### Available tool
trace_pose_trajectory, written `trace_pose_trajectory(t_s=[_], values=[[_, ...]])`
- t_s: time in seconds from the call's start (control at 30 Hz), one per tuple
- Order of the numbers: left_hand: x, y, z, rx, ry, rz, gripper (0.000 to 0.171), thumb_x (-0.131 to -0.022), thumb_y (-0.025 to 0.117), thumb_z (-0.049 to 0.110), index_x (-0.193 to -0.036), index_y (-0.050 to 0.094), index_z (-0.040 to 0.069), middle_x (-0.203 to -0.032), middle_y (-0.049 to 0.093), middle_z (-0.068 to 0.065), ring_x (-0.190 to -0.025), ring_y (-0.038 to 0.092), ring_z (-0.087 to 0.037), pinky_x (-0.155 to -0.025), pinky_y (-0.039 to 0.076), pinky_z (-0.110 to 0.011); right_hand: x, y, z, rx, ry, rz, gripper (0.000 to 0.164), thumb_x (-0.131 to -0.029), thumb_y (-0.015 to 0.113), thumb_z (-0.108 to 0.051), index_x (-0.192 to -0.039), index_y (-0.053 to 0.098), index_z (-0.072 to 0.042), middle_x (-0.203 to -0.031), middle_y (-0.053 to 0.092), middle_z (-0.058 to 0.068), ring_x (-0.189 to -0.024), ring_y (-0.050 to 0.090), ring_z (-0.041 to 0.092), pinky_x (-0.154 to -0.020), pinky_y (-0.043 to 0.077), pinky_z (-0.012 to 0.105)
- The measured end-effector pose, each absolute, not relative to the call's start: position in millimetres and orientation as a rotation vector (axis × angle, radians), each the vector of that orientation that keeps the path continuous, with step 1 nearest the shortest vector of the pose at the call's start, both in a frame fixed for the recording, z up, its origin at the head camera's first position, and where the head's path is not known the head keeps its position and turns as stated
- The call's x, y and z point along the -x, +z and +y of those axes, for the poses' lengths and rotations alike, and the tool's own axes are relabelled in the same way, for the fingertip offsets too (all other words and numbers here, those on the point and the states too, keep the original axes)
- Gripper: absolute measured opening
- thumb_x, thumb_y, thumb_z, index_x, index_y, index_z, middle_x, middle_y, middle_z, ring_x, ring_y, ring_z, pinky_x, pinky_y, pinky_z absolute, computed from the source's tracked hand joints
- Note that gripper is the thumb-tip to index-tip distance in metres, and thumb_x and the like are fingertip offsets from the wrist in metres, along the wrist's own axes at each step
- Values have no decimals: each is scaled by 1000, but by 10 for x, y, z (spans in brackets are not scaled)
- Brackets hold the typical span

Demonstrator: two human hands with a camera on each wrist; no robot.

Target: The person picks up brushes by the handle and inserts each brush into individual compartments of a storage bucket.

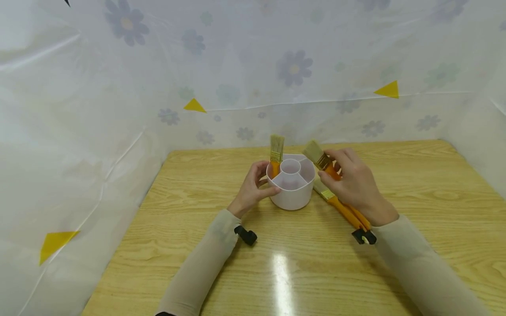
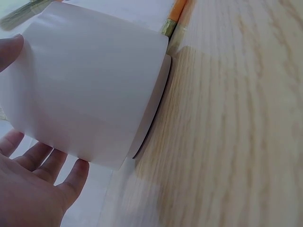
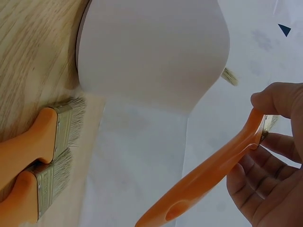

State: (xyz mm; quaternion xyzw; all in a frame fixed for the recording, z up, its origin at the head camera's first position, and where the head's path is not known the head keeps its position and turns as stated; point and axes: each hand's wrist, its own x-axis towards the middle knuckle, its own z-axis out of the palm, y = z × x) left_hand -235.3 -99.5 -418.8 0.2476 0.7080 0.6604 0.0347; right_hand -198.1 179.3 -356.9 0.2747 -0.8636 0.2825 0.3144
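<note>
A white round desk organizer (image 1: 291,199), divided into compartments around a central ring, stands upright on the wooden table. My left hand (image 1: 254,186) grips its left side, thumb at the front; in the left wrist view the fingers (image 2: 75,179) spread along its wall (image 2: 90,85). One paintbrush (image 1: 276,151) stands bristles up in the organizer's left compartment. To the organizer's right, my right hand (image 1: 353,180) pinches a second paintbrush (image 1: 324,160) near its metal band, bristles up and tilted left. In the right wrist view its orange handle (image 3: 203,184) hangs below the fingers.
Two more orange-handled paintbrushes (image 3: 45,137) lie side by side on the table beside the organizer, partly under my right hand in the head view. Flower-patterned plastic sheeting (image 1: 245,66) with yellow triangles encloses the wooden table (image 1: 189,197) at the back and sides.
</note>
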Motion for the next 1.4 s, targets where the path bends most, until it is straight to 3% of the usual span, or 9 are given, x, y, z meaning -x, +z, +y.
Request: trace_pose_trajectory(t_s=[0.2,0.5,1.03,1.27,1.4], values=[[2351,-4180,-996,-760,2029,2167,73,-80,74,1,-140,34,7,-138,44,-11,-127,43,-23,-104,37,-44,1987,-3547,1751,-736,755,-2250,52,-76,79,-12,-122,58,0,-102,57,12,-72,51,16,-55,47,33],[2208,-3933,-989,-762,1993,2142,75,-81,71,-4,-141,27,-6,-140,39,-23,-130,38,-36,-106,33,-50,1973,-3521,1693,-729,779,-2260,51,-76,78,-12,-121,58,0,-102,57,12,-72,54,20,-57,48,33],[2190,-3917,-989,-750,1991,2138,74,-82,70,-4,-141,26,-6,-140,38,-24,-130,38,-35,-106,33,-50,1947,-3493,1616,-735,782,-2255,52,-75,78,-6,-123,57,0,-101,57,12,-71,54,20,-57,47,32],[2260,-4052,-991,-754,2014,2152,73,-81,74,2,-141,31,2,-139,42,-16,-129,41,-27,-105,35,-47,1968,-3466,1586,-762,816,-2230,50,-76,78,-9,-121,58,0,-104,57,12,-73,51,16,-59,50,36],[2208,-3956,-990,-758,2013,2139,74,-81,72,0,-141,29,-3,-140,40,-21,-129,40,-33,-105,34,-50,1969,-3436,1565,-773,824,-2212,48,-76,78,-8,-119,58,0,-103,57,12,-73,51,16,-59,50,36]])
